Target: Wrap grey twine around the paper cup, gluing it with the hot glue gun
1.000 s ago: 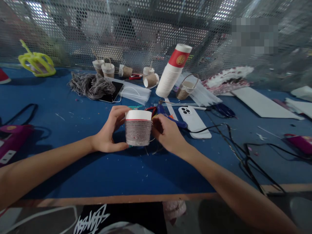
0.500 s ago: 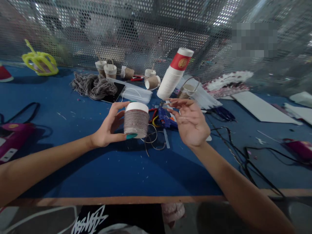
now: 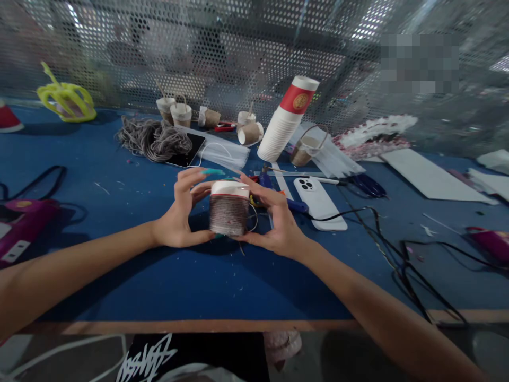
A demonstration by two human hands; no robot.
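A white cup wrapped in grey-brown cord (image 3: 229, 212) is held between both hands, above the blue table. My left hand (image 3: 183, 212) grips it from the left, thumb at its lower edge and long teal-nailed fingers around the top. From the right, my right hand (image 3: 274, 217) holds the cup too, its thumb at the lower edge and fingers at the rim. Behind my right hand lies a blue glue gun (image 3: 296, 206), partly hidden. A thin white loop of cord (image 3: 253, 216) shows between the cup and my right hand.
Farther back are a grey cord bundle (image 3: 153, 139), a leaning stack of paper cups (image 3: 280, 130) and several small wrapped cups. A white phone (image 3: 321, 204) lies on the right near black cables (image 3: 377, 241). A magenta glue gun (image 3: 29, 223) is far left, a yellow basket (image 3: 67, 101) behind it.
My right hand has moved left and down and taken hold of the cup, uncovering the white phone. The cup has shifted slightly right and down with my left hand.
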